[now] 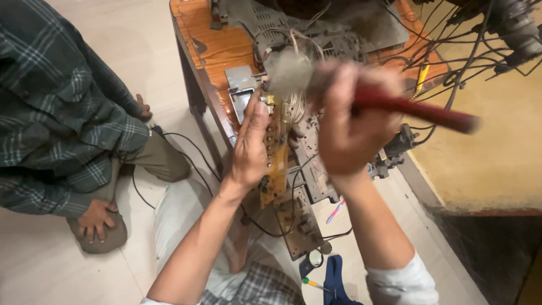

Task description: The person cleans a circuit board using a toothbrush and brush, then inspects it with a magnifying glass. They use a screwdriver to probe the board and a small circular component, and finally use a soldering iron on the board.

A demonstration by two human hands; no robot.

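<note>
My left hand (251, 144) grips the edge of a dusty yellow-brown circuit board (275, 169), held upright in front of me. My right hand (347, 127) is closed around the red handle of a brush (429, 113). The brush's pale bristles (289, 72) are blurred and sit at the top of the board, by a bundle of white wires (293, 104). A grey, dust-covered chassis with components (307, 164) hangs behind and below the board.
A small wooden table (212, 48) carries an opened dusty appliance (316, 28) with black cables (451, 68) trailing right. A person in a plaid shirt (56, 107) crouches at left, hand on knee. A screwdriver (313, 284), tape roll (311, 260) and pink pen (335, 212) lie on the floor.
</note>
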